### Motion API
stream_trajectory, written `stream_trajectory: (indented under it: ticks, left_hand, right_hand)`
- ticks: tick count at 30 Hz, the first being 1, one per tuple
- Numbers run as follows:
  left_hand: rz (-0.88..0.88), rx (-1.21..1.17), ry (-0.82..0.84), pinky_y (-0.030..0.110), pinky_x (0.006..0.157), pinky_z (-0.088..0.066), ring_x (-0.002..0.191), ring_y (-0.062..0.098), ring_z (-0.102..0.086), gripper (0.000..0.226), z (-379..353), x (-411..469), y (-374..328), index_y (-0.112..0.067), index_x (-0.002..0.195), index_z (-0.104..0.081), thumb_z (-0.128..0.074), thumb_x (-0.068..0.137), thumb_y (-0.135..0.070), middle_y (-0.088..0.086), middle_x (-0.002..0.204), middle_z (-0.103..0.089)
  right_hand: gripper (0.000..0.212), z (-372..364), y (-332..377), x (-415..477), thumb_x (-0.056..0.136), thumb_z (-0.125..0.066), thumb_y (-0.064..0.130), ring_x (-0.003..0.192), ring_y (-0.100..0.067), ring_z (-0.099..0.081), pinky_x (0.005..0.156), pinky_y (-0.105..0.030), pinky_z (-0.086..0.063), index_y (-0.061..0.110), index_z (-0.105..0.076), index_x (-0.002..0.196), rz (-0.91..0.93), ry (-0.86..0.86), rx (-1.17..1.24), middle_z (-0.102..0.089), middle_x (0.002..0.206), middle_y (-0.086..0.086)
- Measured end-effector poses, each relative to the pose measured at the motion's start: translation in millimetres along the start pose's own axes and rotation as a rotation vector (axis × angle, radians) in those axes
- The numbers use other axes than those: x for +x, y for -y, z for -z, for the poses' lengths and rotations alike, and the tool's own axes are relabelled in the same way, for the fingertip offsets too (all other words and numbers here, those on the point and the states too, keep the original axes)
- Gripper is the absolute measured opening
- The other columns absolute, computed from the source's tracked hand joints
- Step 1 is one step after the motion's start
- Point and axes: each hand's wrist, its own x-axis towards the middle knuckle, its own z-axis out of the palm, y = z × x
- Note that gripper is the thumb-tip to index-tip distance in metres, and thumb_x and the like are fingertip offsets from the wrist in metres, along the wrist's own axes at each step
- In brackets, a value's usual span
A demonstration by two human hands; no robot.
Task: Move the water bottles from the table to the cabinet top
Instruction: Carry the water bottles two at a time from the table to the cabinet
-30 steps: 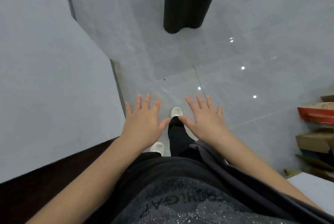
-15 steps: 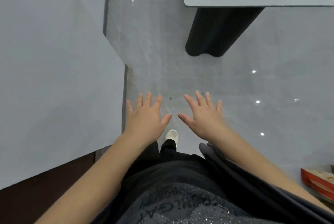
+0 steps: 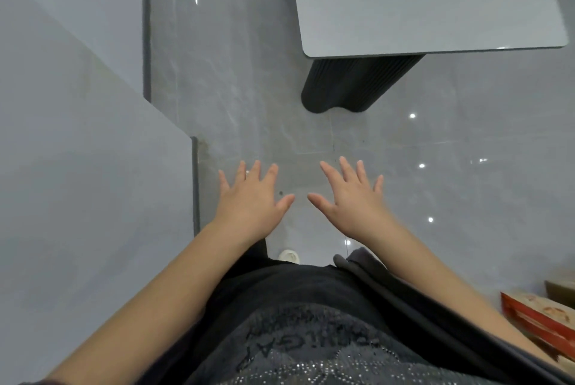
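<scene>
At far left a pale flat surface point(image 3: 77, 182) fills the view, its corner ending just beside the left hand point(image 3: 249, 201); whether it is the cabinet top cannot be told. That hand hangs palm down over the grey floor point(image 3: 249, 89), fingers spread wide and holding nothing. The right hand point(image 3: 351, 201) mirrors it near by, thumbs pointing at each other, fingers likewise splayed and empty, probably held out in view between carries, not reaching. A white shoe point(image 3: 289, 255) shows below them. Ahead to the right stands the table point(image 3: 435, 2) on a dark ribbed base point(image 3: 351, 86); its visible top is bare. No bottles appear anywhere, so they are out of view. A red box point(image 3: 541, 319) lies at far right.
</scene>
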Motion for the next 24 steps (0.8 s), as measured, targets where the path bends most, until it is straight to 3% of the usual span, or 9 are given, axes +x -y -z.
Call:
stream_trajectory:
  ticks: [12,24]
  left_hand:
    - [-0.072,0.112,0.034,0.059,0.116,-0.005,0.149,0.03,-0.001,0.071,136.5,120.1,53.5,-0.025,0.154,-0.008,-0.026,0.096,-0.061,0.007,0.162,-0.009]
    - [-0.093,0.202,0.007,0.057,0.117,0.0,0.149,0.029,0.001,0.07,244.9,242.8,46.1,-0.026,0.154,-0.007,-0.025,0.096,-0.061,0.007,0.163,-0.007]
  right_hand:
    - [0.071,113.7,62.5,113.6,0.095,-0.033,0.063,0.151,-0.028,0.01,0.117,-0.059,0.003,0.034,-0.007,0.155,-0.094,-0.059,0.137,0.004,0.165,-0.001]
    - [0.071,206.2,59.3,240.7,0.096,-0.03,0.062,0.15,-0.032,0.01,0.116,-0.061,0.002,0.033,-0.003,0.155,-0.098,-0.036,0.16,0.005,0.165,-0.003]
